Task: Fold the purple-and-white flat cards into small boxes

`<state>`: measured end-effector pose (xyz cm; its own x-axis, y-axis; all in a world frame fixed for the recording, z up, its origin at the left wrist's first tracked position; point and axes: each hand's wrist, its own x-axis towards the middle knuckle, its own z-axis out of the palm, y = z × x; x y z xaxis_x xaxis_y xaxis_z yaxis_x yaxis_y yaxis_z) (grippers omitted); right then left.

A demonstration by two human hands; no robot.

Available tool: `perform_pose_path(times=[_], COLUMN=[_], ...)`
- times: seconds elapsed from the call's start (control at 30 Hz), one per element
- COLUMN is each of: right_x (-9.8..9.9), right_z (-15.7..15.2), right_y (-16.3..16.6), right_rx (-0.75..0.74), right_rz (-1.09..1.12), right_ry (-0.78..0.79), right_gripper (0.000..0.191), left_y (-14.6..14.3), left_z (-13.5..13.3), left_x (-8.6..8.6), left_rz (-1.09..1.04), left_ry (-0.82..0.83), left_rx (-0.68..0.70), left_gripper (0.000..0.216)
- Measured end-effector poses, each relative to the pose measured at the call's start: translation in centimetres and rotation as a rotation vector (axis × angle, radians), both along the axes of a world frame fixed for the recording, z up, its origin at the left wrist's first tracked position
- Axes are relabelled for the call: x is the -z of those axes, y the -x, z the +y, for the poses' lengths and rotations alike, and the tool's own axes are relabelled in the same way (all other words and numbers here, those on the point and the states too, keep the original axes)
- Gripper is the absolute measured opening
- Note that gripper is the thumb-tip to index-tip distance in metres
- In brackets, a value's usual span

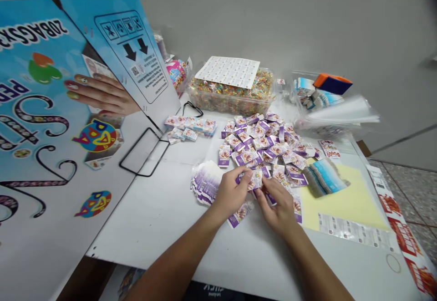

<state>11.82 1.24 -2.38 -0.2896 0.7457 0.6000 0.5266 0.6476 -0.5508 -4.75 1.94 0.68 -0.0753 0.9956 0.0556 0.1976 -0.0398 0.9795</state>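
Observation:
Between my two hands is a small purple-and-white printed packet (255, 180) with a picture of a hand on it. My left hand (232, 191) pinches its left side between thumb and fingers. At its right edge, my right hand (277, 201) grips with thumb and fingertips. Just beyond lies a heap of similar purple-and-white packets (261, 139). A fanned stack of flat purple-and-white cards (206, 182) lies left of my left hand. Below the held packet, another flat card (241, 214) rests on the white table (164, 219).
A large printed display box (112, 50) stands at the left. Behind the heap, a clear tub (232, 98) of colourful bits has a sticker sheet (228, 71) on top. Blue-and-white packets (191, 125) sit back left. At right are a yellow sheet (358, 191) and blue-grey cards (326, 176).

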Motion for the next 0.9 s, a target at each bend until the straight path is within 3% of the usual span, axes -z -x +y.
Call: perform_pose_path(times=[0.27,0.37,0.5,0.7,0.9], right_x=[-0.6,-0.9,-0.6,-0.4,-0.9], right_z=[0.7,0.8,0.6,0.1,0.2], right_y=[-0.3,-0.3,-0.1,0.4,0.2], right_rx=[-0.063,-0.041,-0.001,0.018,0.041], right_rz=[0.127,0.210,0.243,0.172,0.240], right_ry=[0.347,0.422,0.422,0.368,0.433], right_gripper=[0.032,0.038,0.048,0.045,0.042], left_y=[-0.1,-0.5,-0.9,-1.0,-1.2], left_z=[-0.2,-0.4,-0.6,-0.7,-0.7], left_x=[0.0,-0.3,-0.3,0.0,-0.1], left_rz=[0.077,0.043,0.018,0.013,-0.006], left_ry=[-0.060,-0.078,-0.070,-0.048,-0.041], left_rx=[-0.044,0.040,0.082,0.055,0.083], left_gripper=[0.029,0.029,0.030,0.028,0.029])
